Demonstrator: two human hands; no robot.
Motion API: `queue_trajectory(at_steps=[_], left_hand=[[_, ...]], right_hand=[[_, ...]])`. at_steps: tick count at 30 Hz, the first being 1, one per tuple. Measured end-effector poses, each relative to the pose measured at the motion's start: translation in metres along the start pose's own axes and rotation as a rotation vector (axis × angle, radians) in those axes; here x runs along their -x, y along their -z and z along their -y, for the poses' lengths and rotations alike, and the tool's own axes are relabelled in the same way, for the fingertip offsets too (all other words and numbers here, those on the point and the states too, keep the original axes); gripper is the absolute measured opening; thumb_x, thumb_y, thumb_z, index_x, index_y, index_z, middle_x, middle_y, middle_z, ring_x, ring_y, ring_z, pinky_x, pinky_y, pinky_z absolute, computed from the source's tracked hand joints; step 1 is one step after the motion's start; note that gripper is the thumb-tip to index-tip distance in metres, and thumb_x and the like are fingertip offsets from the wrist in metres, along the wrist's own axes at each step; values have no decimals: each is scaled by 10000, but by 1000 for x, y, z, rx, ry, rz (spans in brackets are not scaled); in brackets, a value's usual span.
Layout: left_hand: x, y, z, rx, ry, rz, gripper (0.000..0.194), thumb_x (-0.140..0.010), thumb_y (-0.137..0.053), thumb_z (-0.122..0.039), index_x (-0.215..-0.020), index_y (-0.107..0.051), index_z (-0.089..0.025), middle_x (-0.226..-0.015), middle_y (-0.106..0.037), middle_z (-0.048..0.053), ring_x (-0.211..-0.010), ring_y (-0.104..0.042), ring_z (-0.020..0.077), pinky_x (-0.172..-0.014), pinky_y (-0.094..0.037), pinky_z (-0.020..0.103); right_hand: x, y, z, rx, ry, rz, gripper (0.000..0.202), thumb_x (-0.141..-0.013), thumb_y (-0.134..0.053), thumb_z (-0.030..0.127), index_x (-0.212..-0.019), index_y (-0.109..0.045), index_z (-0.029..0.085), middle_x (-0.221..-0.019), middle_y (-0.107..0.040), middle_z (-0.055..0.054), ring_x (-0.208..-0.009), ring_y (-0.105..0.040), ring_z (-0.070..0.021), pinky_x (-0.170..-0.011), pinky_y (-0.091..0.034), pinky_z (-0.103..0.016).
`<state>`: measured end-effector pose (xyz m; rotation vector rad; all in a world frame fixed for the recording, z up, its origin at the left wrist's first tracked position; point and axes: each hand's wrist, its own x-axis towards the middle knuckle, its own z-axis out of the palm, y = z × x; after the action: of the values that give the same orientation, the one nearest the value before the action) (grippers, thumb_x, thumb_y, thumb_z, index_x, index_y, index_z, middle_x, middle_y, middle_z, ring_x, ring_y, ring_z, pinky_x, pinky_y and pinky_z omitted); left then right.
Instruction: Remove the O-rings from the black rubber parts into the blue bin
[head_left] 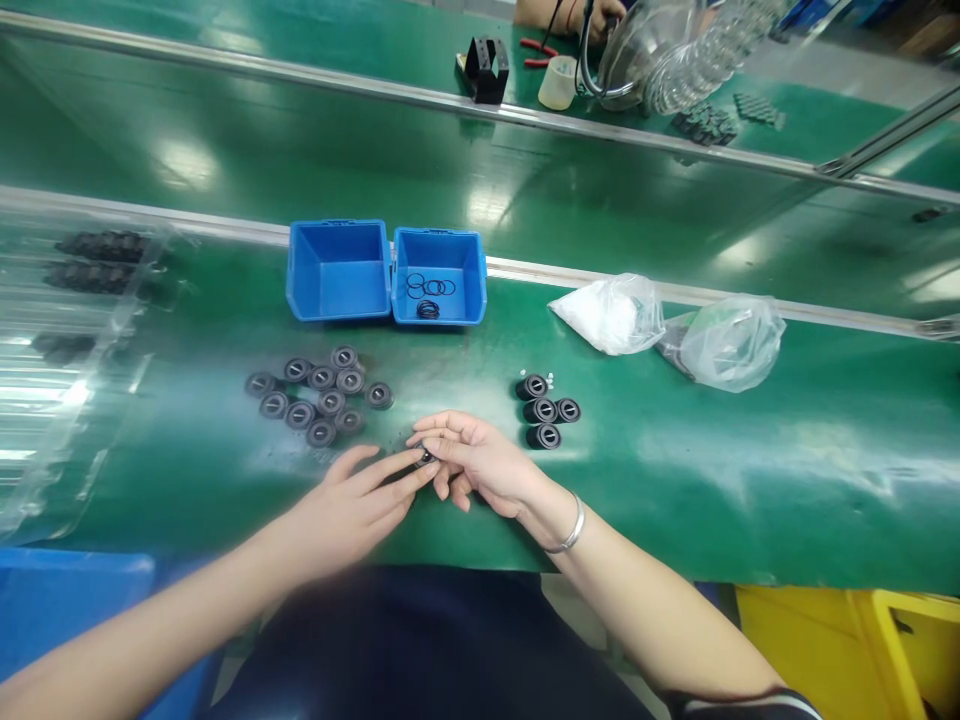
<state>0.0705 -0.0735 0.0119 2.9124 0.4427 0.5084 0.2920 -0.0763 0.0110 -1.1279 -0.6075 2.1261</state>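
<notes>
Near the front edge of the green table, my left hand (367, 505) and my right hand (472, 460) meet around a small black round part (426, 456). My right thumb and fingers pinch it, and my left fingertips press against it. Fingers cover much of the part. Several black round parts (322, 377) stand in a loose group to the left. On the right, beyond my right hand, several more black cylinders (541, 410) stand close together, with tiny white pieces (550, 380) beside them. Black rings (428, 310) lie in a small blue bin (477, 290).
An empty blue bin (337, 290) adjoins the ring bin. Two plastic bags (616, 315) (731, 345) lie at the back right. Clear plastic trays (67, 400) are at the left. Across the rail, a person's hand (600, 18) is near a tape roll (559, 84).
</notes>
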Motion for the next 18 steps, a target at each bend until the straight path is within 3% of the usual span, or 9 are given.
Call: queue_trajectory(at_steps=[2, 5, 12, 18], left_hand=[[3, -4, -2, 4, 18, -4, 301, -973, -401, -66, -1048, -675, -166, -1324, -647, 61, -1351, -463, 225, -1182, -205, 447], [6, -10, -2, 35, 19, 9, 307, -978, -387, -68, -1096, -659, -147, -1369, -610, 95, -1399, -403, 231, -1138, -286, 422], [6, -13, -1, 83, 16, 28, 344, -974, -353, -54, -1114, -656, -136, -1394, -585, 113, -1385, -427, 230, -1060, -372, 382], [6, -14, -2, 68, 10, 52, 332, -975, -365, -71, -1089, -667, -147, -1414, -569, 103, -1388, -422, 225, -1062, -362, 371]], right_hand=[[1, 0, 1, 5, -7, 14, 288, -872, -682, 330, -1113, -588, 203, -1040, -674, -56, -559, -661, -107, -298, -451, -141], [0, -1, 4, 29, -39, 8, 259, -924, -614, 360, -1129, -572, 206, -1130, -659, -83, -586, -686, -123, -278, -430, -137], [-6, -6, 6, 69, -18, -49, 151, -896, -596, 213, -1043, -570, 191, -959, -664, -20, -445, -596, -63, -246, -335, -104], [-3, -5, 3, 57, -17, -39, 222, -901, -616, 342, -1068, -565, 205, -1014, -674, -44, -473, -610, -80, -267, -384, -128]])
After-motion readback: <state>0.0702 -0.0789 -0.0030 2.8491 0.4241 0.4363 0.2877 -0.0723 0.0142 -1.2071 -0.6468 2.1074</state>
